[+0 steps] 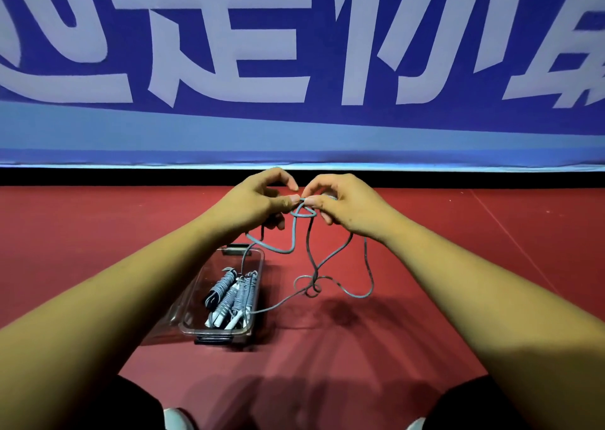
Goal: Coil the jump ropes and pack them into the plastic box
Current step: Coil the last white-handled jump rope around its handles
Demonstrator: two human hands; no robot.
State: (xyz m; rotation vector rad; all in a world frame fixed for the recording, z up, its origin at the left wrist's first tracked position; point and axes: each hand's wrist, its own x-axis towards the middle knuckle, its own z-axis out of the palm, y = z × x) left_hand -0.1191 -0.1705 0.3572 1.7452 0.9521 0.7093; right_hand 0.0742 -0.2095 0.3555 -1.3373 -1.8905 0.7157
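Dark trouser legs (131, 403) and two white shoe tips (178, 418) sit at the bottom edge, with both bare forearms reaching forward over them. We see the loose jump rope (312, 287), grey-blue, held up above the red floor (425, 315) near its far edge. The left hand (258, 200) pinches it between thumb and forefinger, other fingers curled. The right hand (343, 207) pinches the same spot, touching the left fingertips, with a small loop just below the pinch. We cannot tell what the pale bit behind the right fingers is.

From the hands the rope hangs in tangled loops, knots up on the floor between the arms, and one strand trails left over the wall of the plastic box (216, 331). A second strand drops from under the left hand into the box's far end. The clear box lies on the floor under the left forearm, lid off, dark latches at both ends. Inside are coiled ropes (235, 292) with white and black handles, packed lengthwise.

Beyond the hands, a black strip (98, 177) runs along the floor's far edge, below a blue banner (294, 125) with big white characters.
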